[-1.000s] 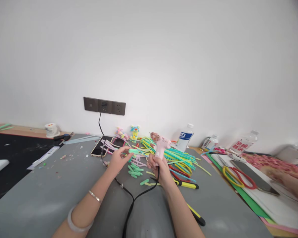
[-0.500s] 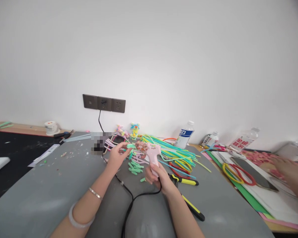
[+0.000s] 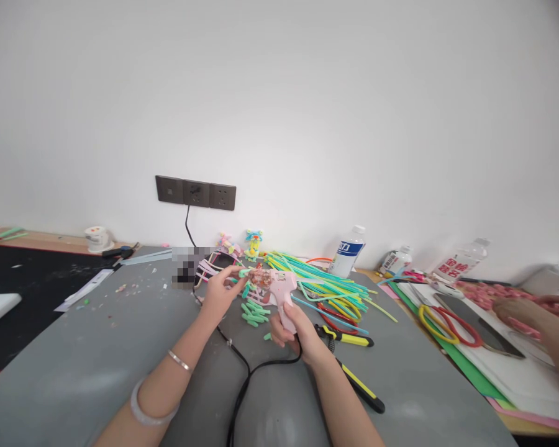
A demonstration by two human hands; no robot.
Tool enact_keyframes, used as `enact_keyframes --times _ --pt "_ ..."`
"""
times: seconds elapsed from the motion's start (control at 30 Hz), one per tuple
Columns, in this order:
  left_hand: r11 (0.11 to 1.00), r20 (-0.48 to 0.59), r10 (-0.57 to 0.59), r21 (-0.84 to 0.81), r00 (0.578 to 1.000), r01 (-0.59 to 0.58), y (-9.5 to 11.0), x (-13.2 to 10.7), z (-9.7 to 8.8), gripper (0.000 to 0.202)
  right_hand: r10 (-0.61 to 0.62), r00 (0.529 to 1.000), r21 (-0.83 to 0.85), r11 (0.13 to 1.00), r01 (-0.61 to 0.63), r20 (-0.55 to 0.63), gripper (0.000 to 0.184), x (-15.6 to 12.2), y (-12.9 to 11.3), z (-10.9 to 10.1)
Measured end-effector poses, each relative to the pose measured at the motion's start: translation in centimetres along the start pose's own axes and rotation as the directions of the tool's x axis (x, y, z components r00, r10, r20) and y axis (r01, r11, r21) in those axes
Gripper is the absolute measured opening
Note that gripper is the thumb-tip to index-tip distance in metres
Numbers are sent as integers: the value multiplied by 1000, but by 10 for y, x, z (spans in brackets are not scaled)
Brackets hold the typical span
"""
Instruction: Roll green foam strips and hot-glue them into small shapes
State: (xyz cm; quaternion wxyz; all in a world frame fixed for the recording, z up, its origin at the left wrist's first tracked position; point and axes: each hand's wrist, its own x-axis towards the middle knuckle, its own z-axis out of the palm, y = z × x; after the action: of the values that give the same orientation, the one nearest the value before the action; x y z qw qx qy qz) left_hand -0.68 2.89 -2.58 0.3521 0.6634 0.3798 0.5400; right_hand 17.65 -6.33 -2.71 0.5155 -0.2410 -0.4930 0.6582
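My right hand (image 3: 292,332) is wrapped round the grip of a pink hot glue gun (image 3: 282,285), its nozzle pointing left. Just in front of the nozzle, my left hand (image 3: 222,290) pinches a short green fuzzy piece (image 3: 245,273) between thumb and fingers. The nozzle tip is very close to that piece; whether they touch I cannot tell. Below lies a small pile of similar green pieces (image 3: 255,313), with a single one beside my right fingers. A black cord (image 3: 274,362) runs from the gun's grip down across the grey table.
Yellow-and-black-handled pliers (image 3: 356,339) lie right of my right hand. Behind them spreads a bundle of coloured pipe cleaners (image 3: 326,287), near a white bottle (image 3: 347,253). Two small fuzzy figures stand by the wall. Far right are scissors (image 3: 438,324), a phone (image 3: 477,326) and another person's hand (image 3: 517,308).
The glue gun has shifted slightly left, bringing its nozzle closer to the green piece. My left hand stays almost in place. The other person's hand has moved left over the pink pieces.
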Motion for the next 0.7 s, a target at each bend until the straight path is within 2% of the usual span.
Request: enact_keyframes --times 0.47,0.7 --pt "1000 -5 5 10 1000 -5 2 -1 0 25 8 998 -52 999 -11 -58 38 -1 -2 0" --pt "1000 -17 -14 16 1000 14 7 -1 -1 26 -1 999 -75 997 -2 -47 38 -1 0 -4"
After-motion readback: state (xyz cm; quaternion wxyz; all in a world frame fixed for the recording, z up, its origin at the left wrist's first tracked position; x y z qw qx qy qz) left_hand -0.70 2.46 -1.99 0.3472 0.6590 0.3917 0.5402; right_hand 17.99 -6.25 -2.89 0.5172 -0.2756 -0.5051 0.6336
